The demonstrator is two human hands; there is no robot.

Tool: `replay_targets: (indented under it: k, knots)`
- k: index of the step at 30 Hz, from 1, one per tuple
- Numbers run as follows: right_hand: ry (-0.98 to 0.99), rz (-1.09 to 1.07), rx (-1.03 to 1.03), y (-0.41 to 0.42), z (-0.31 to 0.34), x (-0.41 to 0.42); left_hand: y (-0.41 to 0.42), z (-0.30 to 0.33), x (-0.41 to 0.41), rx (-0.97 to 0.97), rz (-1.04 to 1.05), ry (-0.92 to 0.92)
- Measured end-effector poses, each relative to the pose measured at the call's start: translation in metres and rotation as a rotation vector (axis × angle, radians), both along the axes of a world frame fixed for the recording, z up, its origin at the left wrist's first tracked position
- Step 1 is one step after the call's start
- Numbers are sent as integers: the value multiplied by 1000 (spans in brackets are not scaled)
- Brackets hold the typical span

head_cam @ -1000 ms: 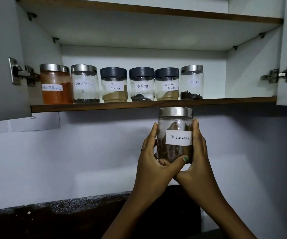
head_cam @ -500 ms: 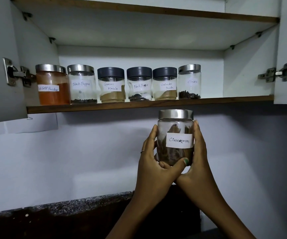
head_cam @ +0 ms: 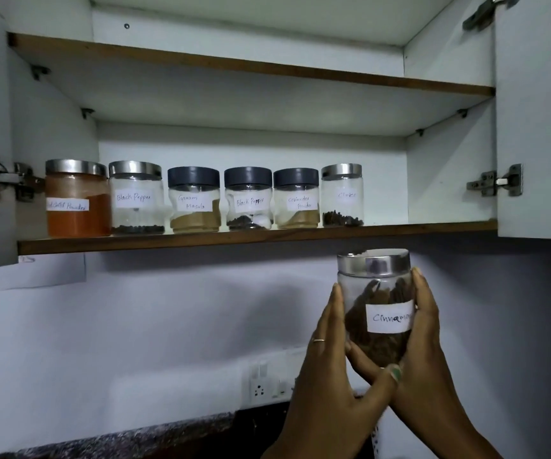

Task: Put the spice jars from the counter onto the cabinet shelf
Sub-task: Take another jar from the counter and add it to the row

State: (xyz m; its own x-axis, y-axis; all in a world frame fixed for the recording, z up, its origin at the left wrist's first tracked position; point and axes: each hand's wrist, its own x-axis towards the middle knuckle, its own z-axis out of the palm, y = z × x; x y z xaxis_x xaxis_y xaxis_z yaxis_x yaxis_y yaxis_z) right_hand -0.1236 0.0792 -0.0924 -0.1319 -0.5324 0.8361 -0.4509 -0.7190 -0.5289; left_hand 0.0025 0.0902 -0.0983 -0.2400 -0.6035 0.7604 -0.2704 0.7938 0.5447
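Your left hand (head_cam: 328, 369) and right hand (head_cam: 428, 352) both grasp the cinnamon jar (head_cam: 378, 306) at lower right of the frame — fingers curled round its sides, thumbs crossing beneath — just below the shelf (head_cam: 201, 238), whose six jars (head_cam: 201, 200) line its left half.
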Motion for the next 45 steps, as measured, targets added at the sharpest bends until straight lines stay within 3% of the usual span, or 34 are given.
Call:
replay_targets:
  k: [8,17,26,45]
  knots:
    - [88,-89,-176,-40,64,-53,-39,65,-39,-208,110,-331]
    - [-11,-169,-277,-123,129,-91,-94,119,-83,-331,336,-605]
    - [51,-158,-245,-184,135,-95,-141,124,-95,-225,424,-589]
    - [217,-354,29,-215,130,-107,-172,105,-116,-347,605,-621]
